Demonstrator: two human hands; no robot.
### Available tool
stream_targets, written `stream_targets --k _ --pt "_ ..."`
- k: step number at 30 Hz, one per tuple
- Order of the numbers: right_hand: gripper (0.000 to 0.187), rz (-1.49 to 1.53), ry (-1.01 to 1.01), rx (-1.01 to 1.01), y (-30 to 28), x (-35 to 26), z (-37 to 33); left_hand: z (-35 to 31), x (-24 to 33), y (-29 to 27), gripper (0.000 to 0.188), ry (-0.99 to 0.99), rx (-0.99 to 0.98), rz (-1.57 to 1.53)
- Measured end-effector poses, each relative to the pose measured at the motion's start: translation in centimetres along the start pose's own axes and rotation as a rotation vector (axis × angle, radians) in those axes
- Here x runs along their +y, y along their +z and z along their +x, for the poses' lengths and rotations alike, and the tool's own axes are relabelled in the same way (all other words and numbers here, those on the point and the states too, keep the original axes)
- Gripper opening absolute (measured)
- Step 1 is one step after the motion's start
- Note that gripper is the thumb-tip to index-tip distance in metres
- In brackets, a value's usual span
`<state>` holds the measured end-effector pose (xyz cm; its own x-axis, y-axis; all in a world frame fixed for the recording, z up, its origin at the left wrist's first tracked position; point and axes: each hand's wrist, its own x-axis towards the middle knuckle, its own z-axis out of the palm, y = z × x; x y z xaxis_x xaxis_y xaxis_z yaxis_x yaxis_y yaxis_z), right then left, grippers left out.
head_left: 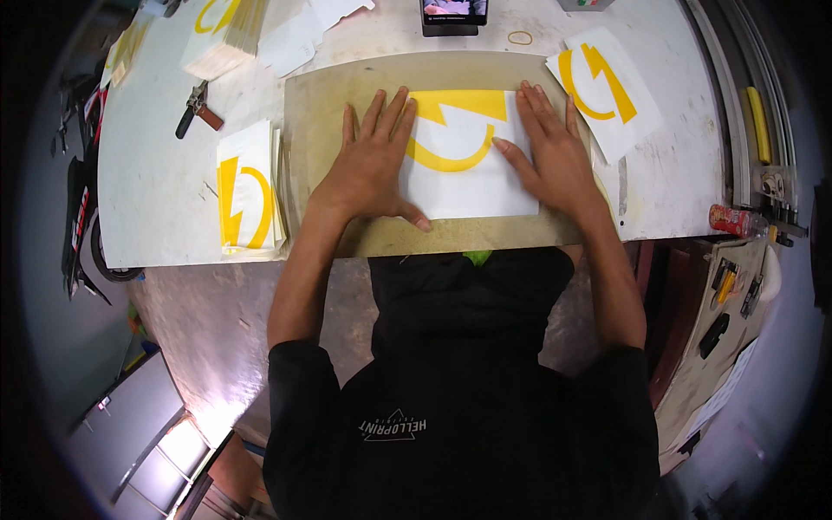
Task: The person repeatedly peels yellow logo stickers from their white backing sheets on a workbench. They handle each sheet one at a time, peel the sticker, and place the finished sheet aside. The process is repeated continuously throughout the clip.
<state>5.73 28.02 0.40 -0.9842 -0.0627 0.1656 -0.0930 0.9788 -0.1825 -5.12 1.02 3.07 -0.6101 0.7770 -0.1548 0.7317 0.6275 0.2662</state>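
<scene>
A white sheet (468, 194) printed with a yellow curved and zigzag design lies flat in front of me, on a brownish mat (314, 108). My left hand (371, 169) rests on its left side, fingers spread and thumb near the lower left corner. On the opposite side, my right hand (555, 152) lies flat along the right edge with its thumb over the print. Neither hand grips anything. To the left is a small pile of similar printed sheets (250, 186). Another printed white piece (602, 95) sits tilted at the right, partly beside the mat.
Thick stacks of printed pieces (227, 43) stand at the far left, near a tool with black and brown handles (199, 111). A phone (455, 13) stands at the back, with a rubber band (520, 38) nearby. A red-labelled bottle (735, 220) lies at the right edge.
</scene>
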Motion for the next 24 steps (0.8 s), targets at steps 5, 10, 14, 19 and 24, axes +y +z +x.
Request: stream_targets --k 5,10,14,19,24 --pt "0.054 0.308 -0.139 -0.016 -1.9 -1.8 -2.5 -1.6 1.7 2.1 0.103 0.141 0.300 -0.054" --pt "0.035 0.293 -0.201 0.142 0.7 -1.3 -5.6 -3.4 4.0 4.6 0.031 0.198 0.457 -0.012" --pt "0.035 0.305 -0.256 0.191 0.3 -2.3 -7.3 -5.6 5.5 5.5 0.035 0.186 0.498 -0.043" --pt "0.034 0.317 -0.236 0.127 -0.3 -3.5 -8.7 -7.6 7.1 7.1 0.043 0.129 0.443 -0.116" --pt "0.036 0.314 -0.238 0.124 0.2 -3.4 -9.2 -7.9 7.0 7.8 0.043 0.138 0.458 -0.124"
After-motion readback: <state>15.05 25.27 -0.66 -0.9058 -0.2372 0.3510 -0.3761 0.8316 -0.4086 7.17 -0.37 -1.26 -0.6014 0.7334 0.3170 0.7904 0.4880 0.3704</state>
